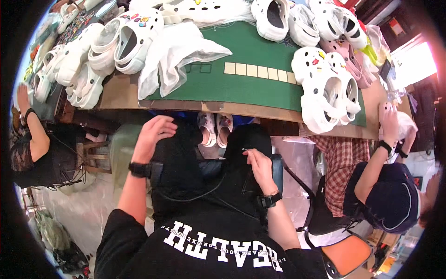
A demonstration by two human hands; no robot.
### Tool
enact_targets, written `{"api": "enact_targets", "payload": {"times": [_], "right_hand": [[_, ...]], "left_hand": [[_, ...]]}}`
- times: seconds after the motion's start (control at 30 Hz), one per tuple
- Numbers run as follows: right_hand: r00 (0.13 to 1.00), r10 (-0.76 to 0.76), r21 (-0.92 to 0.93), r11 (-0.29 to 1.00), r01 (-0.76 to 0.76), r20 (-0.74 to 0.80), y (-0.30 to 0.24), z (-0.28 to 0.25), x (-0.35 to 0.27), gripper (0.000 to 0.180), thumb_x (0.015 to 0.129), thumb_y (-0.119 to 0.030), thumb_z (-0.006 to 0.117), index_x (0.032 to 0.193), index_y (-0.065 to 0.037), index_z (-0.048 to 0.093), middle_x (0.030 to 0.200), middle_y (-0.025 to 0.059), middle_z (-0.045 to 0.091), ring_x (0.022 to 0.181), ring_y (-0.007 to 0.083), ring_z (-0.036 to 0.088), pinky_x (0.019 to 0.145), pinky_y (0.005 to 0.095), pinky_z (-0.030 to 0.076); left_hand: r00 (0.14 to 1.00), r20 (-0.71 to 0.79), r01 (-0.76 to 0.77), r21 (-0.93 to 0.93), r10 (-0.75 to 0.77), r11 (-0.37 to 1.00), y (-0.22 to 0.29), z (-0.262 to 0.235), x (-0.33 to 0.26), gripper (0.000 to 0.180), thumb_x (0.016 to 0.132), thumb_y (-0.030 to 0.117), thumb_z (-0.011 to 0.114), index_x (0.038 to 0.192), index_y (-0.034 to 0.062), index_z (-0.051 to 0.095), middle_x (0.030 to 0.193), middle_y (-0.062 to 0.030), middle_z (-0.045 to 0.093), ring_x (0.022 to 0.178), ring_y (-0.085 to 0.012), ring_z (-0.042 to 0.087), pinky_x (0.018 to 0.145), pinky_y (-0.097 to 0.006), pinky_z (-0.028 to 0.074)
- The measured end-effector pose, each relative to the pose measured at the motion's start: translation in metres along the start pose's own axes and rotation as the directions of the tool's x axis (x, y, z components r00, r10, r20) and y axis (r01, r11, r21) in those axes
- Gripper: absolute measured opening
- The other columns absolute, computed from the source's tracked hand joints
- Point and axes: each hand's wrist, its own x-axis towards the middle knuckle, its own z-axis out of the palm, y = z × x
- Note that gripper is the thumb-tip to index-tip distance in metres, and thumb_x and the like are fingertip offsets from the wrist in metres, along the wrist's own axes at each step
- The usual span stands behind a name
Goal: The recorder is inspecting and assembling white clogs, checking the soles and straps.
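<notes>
I sit at a table with a green mat [241, 69]. My left hand [155, 132] hangs in the air below the table's front edge, fingers loosely curled, holding nothing. My right hand [260, 165] rests on my right thigh, on my black trousers [241, 149], fingers pinched at the cloth. Whether it holds something small I cannot tell. Both wrists wear black watches. My feet in white clogs with charms [216, 128] show under the table.
Several white clogs [125, 42] lie piled at the table's left, more white and pink clogs [325, 88] at its right, and a clear plastic bag [176, 56] lies on the mat. One person [385, 186] sits at my right, another [32, 149] at my left.
</notes>
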Motion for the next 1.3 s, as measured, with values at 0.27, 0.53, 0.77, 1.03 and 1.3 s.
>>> {"api": "enact_targets", "payload": {"times": [0.27, 0.53, 0.77, 1.03, 1.3], "right_hand": [[0.997, 0.080, 0.090, 0.993, -0.080, 0.000, 0.004, -0.003, 0.005, 0.027, 0.102, -0.023, 0.047, 0.097, -0.006, 0.068, 0.065, 0.0054, 0.058, 0.061, 0.0166, 0.059, 0.061, 0.0313, 0.047], [0.997, 0.075, 0.088, 0.993, -0.076, 0.019, 0.001, 0.006, 0.013, 0.028, 0.102, -0.024, 0.047, 0.097, -0.006, 0.068, 0.064, 0.0055, 0.058, 0.061, 0.0166, 0.060, 0.061, 0.0311, 0.047], [0.986, 0.165, 0.077, 0.983, -0.164, 0.002, 0.007, 0.003, 0.018, 0.028, 0.102, -0.026, 0.047, 0.097, -0.007, 0.068, 0.062, 0.0054, 0.058, 0.060, 0.0176, 0.061, 0.059, 0.0321, 0.047], [0.980, 0.200, 0.131, 0.971, -0.201, 0.015, 0.007, 0.007, 0.024, 0.029, 0.102, -0.027, 0.047, 0.098, -0.007, 0.068, 0.063, 0.0055, 0.058, 0.060, 0.0187, 0.060, 0.059, 0.0324, 0.047], [0.994, 0.104, -0.006, 0.995, -0.104, 0.023, 0.004, 0.009, 0.017, 0.032, 0.103, -0.028, 0.045, 0.099, -0.007, 0.068, 0.062, 0.0049, 0.058, 0.058, 0.0176, 0.059, 0.058, 0.0316, 0.046]], "left_hand": [[0.984, -0.142, 0.113, 0.015, -0.110, 0.993, -0.038, -0.032, -0.043, 0.028, 0.102, 0.024, 0.050, 0.113, 0.0014, 0.061, 0.098, -0.0117, 0.069, 0.088, -0.0182, 0.067, 0.081, -0.031, 0.054], [0.988, -0.109, 0.111, 0.024, -0.108, 0.994, -0.059, -0.015, -0.036, 0.025, 0.103, 0.020, 0.047, 0.112, 0.0009, 0.061, 0.097, -0.0103, 0.070, 0.086, -0.0169, 0.067, 0.079, -0.029, 0.052], [0.981, -0.140, 0.154, 0.116, -0.138, 0.981, -0.067, -0.029, -0.028, 0.024, 0.103, 0.019, 0.047, 0.112, 0.0032, 0.062, 0.097, -0.0087, 0.070, 0.080, -0.0149, 0.066, 0.074, -0.027, 0.050], [0.981, -0.116, 0.162, 0.028, -0.158, 0.986, -0.069, -0.025, -0.031, 0.024, 0.102, 0.019, 0.047, 0.112, 0.0022, 0.062, 0.095, -0.0088, 0.070, 0.079, -0.0149, 0.066, 0.073, -0.027, 0.051], [0.996, 0.091, -0.051, 0.416, 0.014, 0.908, -0.045, 0.020, -0.059, 0.019, 0.095, 0.014, 0.056, 0.108, 0.0025, 0.063, 0.091, -0.0107, 0.071, 0.081, -0.0192, 0.068, 0.072, -0.031, 0.053]]}}
